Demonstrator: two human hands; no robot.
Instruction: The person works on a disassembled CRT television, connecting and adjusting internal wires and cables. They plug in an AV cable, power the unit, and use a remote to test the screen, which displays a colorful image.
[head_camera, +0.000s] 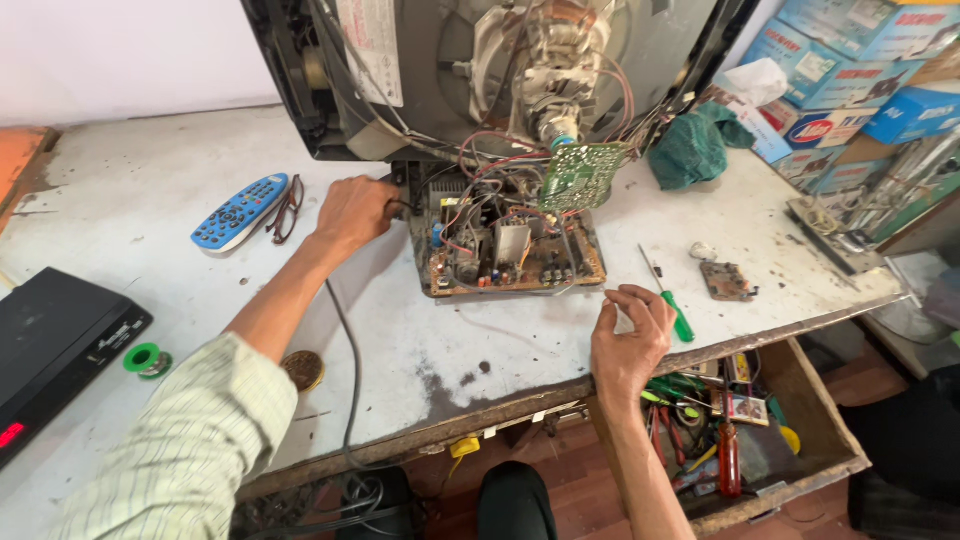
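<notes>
circuit board (508, 250) | left hand (352, 212) touching | blue boxes (850, 70) stacked right

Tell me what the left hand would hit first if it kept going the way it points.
The left hand points right, at the circuit board pulled out of the opened television. It would likely meet the board's near left edge first; depth is unclear.
</notes>
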